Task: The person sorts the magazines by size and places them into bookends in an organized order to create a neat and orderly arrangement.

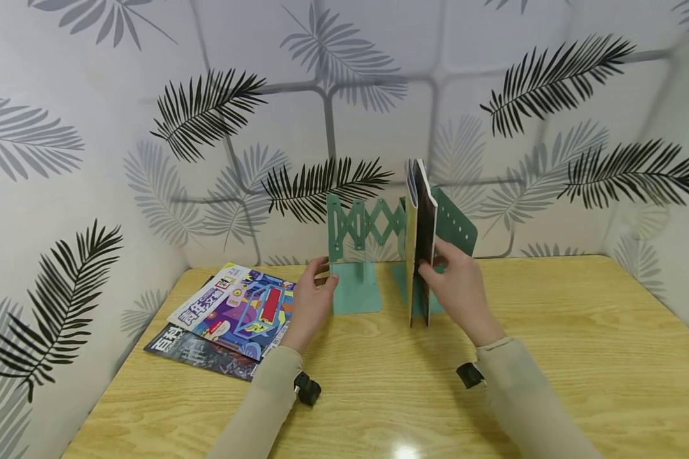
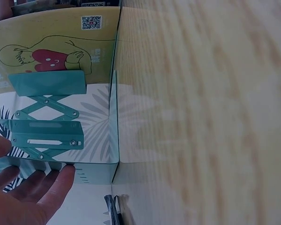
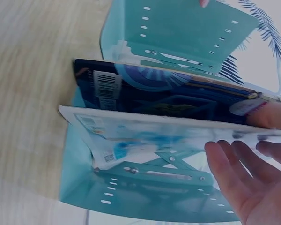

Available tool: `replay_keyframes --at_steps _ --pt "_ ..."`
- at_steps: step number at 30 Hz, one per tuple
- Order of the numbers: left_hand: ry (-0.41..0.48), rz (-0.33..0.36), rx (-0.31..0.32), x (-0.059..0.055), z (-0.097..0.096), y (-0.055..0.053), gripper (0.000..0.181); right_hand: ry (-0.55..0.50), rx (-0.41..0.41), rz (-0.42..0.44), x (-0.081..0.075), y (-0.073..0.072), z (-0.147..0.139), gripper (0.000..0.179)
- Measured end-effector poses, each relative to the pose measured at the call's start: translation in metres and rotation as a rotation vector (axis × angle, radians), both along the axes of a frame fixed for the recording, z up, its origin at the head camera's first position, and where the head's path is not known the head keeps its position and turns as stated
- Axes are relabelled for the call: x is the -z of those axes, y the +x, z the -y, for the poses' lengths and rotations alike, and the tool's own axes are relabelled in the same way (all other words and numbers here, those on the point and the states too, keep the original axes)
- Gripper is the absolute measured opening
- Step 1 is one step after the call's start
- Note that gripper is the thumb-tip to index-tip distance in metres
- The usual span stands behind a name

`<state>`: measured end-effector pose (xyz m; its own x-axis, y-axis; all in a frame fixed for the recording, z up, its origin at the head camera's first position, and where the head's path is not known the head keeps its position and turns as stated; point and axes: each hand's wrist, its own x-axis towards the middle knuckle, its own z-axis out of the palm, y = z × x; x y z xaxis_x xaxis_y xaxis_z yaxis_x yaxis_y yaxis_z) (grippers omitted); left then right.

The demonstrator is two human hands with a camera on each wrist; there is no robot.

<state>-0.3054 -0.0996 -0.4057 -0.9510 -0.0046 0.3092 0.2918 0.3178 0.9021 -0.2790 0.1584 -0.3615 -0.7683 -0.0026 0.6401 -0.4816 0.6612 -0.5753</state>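
Observation:
A green expandable bookend (image 1: 356,290) stands near the wall, its crisscross back stretched between upright end plates. My left hand (image 1: 310,303) grips the left end plate, fingertips on its outer face and thumb on the other side. Toward the right end, magazines stand upright; one shows a yellow cover (image 2: 103,51) with a line drawing. With thumb and fingers around its edge, my right hand (image 1: 462,287) holds the rightmost magazine (image 3: 131,136), its pale cover facing the right end plate (image 1: 462,226). The thumb reaches between it and a dark blue magazine cover (image 3: 178,93).
Left of my left hand, a colourful magazine (image 1: 247,312) lies flat, overlapping a dark magazine (image 1: 198,350). The wooden table (image 1: 551,319) meets a leaf-patterned wall (image 1: 379,127) behind the bookend. Black devices are strapped at both wrists.

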Motion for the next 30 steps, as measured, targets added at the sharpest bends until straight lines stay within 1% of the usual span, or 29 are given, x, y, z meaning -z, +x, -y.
replay_keyframes --at_steps 5,9,15,21,30 --pt "0.002 0.001 -0.004 -0.001 0.000 0.000 0.041 0.006 -0.026 0.061 -0.006 0.003 -0.003 0.054" --pt "-0.002 0.000 -0.009 -0.002 -0.001 0.000 0.041 0.008 -0.032 0.084 -0.010 0.006 -0.003 0.054" --pt "0.004 0.005 -0.015 -0.002 -0.001 -0.001 0.039 0.001 -0.057 0.084 -0.014 0.010 -0.002 0.054" --pt "0.010 0.011 -0.006 -0.001 -0.001 0.000 0.041 -0.014 -0.076 0.090 -0.016 0.012 -0.003 0.053" --pt "0.009 0.025 -0.006 -0.002 -0.001 0.001 0.042 -0.053 -0.074 0.035 -0.023 0.017 -0.006 0.044"
